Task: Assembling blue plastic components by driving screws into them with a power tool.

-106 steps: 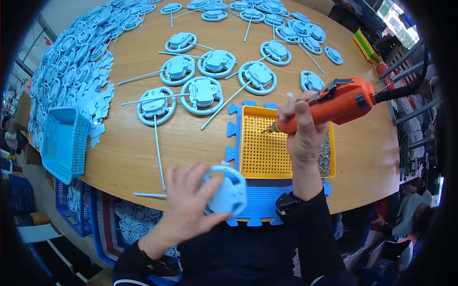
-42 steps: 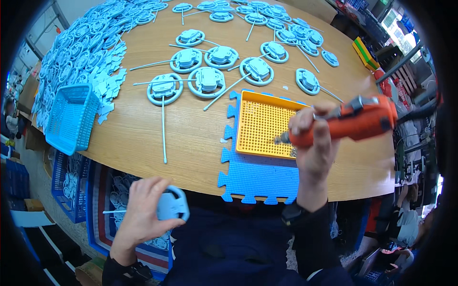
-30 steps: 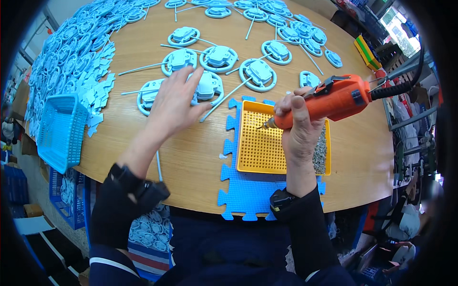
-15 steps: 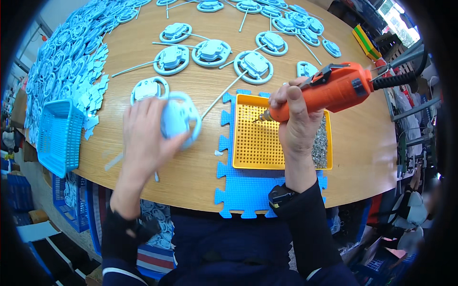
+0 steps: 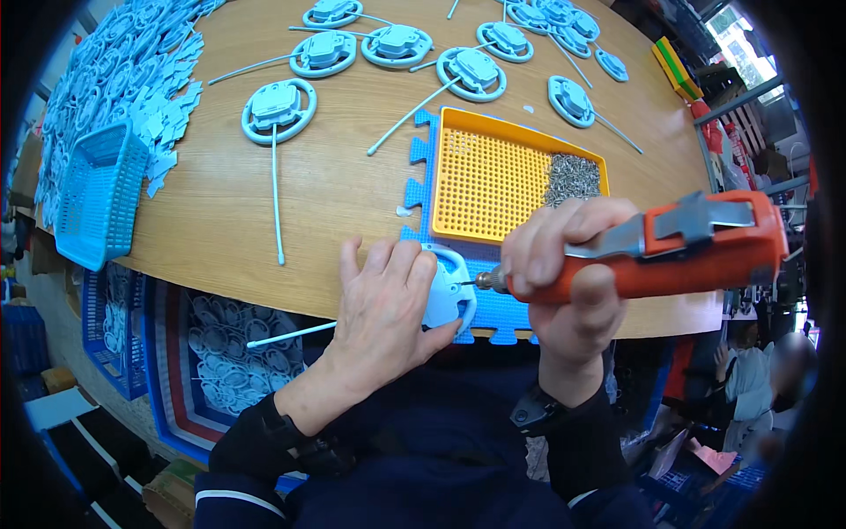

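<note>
The light-brown wooden table [image 5: 203,207] carries a blue foam mat [image 5: 502,317] with toothed edges, and on this stands a yellow perforated plastic tray [image 5: 489,181]. The left forearm [image 5: 322,392] slants inward; the right forearm [image 5: 583,450] rises more steeply. An orange-red electric screwdriver [image 5: 705,275] points left, nearly level, with the right hand [image 5: 571,322] wrapped around it. The left hand [image 5: 383,304], its back upward, grips a light-blue plastic wheel-shaped part [image 5: 443,298] over the mat's near edge. The thin metal bit [image 5: 468,283] reaches this part's face; whether they touch, I cannot tell.

The tabletop [image 5: 344,159] is bright, its edge bowed, and the window [image 5: 738,40] glares.
</note>
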A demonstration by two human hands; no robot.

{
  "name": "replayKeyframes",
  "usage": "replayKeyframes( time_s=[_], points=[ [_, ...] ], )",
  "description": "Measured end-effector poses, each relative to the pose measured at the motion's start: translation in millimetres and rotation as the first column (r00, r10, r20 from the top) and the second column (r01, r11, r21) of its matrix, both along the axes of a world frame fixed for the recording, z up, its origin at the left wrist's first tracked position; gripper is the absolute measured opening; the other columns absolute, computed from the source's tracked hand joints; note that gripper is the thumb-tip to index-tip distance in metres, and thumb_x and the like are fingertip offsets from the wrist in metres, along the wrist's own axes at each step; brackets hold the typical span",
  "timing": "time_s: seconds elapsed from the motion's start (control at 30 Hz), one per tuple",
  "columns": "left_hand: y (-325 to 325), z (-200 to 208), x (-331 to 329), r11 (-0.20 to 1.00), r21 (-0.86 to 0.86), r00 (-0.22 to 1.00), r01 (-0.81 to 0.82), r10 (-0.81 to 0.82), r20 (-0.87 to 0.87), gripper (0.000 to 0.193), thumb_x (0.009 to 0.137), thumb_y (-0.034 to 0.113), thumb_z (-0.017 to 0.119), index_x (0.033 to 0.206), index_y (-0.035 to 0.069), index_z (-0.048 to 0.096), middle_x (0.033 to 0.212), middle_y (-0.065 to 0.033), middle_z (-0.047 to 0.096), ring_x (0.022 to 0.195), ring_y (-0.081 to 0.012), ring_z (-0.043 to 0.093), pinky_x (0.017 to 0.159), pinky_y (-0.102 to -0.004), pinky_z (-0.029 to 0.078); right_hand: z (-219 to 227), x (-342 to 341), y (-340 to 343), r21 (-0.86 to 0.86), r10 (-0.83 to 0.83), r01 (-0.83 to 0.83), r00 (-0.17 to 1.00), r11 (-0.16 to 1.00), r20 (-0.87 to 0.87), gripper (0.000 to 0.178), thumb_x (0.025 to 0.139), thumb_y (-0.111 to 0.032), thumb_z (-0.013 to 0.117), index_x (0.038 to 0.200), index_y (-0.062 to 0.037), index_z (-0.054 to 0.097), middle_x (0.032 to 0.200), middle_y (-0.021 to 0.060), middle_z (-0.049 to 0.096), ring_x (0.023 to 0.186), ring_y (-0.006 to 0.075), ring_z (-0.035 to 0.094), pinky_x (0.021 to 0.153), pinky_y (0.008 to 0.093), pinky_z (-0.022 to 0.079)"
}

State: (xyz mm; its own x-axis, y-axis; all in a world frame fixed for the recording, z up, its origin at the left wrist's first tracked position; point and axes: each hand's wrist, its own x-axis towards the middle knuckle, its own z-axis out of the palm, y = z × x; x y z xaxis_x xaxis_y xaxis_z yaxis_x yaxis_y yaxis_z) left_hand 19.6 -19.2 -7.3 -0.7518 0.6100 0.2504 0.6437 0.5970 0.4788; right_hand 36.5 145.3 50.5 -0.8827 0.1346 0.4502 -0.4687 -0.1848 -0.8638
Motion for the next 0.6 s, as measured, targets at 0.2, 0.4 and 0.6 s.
replayKeyframes(
  time_s=[0.2, 0.4, 0.6],
  points=[
    [3, 4, 3, 1.000, -0.005, 1.000, -0.016, 0.016, -0.023, 0.053, 0.063, 0.037, 0.078, 0.098, 0.004, 0.055, 0.094, -0.0097, 0.050, 0.097, -0.0274, 0.049, 0.094, -0.0511, 0.030, -9, 7, -8, 0.016, -0.031, 0.031, 0.999, 0.999, 0.035, 0.038, 0.087, -0.036, 0.067, 0.100, -0.0068, 0.046, 0.070, 0.0041, 0.051, 0.057, 0.0149, 0.051, 0.054, 0.0294, 0.045],
    [2, 4, 2, 1.000, -0.009, 0.999, -0.018, 0.018, -0.029, 0.054, 0.063, 0.037, 0.078, 0.099, 0.004, 0.055, 0.093, -0.0097, 0.050, 0.097, -0.0271, 0.049, 0.095, -0.0515, 0.030, -11, 8, -8, -0.088, 0.045, -0.039, 0.997, 0.995, 0.064, 0.031, 0.076, -0.003, 0.071, 0.095, -0.0036, 0.047, 0.076, 0.0061, 0.055, 0.068, 0.0131, 0.055, 0.063, 0.0269, 0.045],
    [1, 1, -1, 1.000, -0.014, 0.999, -0.014, 0.013, -0.033, 0.056, 0.063, 0.036, 0.079, 0.100, 0.003, 0.055, 0.093, -0.0101, 0.051, 0.097, -0.0272, 0.049, 0.095, -0.0519, 0.031, -13, 4, -17, -0.010, 0.007, -0.006, 0.995, 1.000, 0.102, 0.039, 0.082, -0.028, 0.074, 0.099, -0.0052, 0.046, 0.067, 0.0063, 0.052, 0.058, 0.0167, 0.052, 0.054, 0.0299, 0.044]
  ],
)
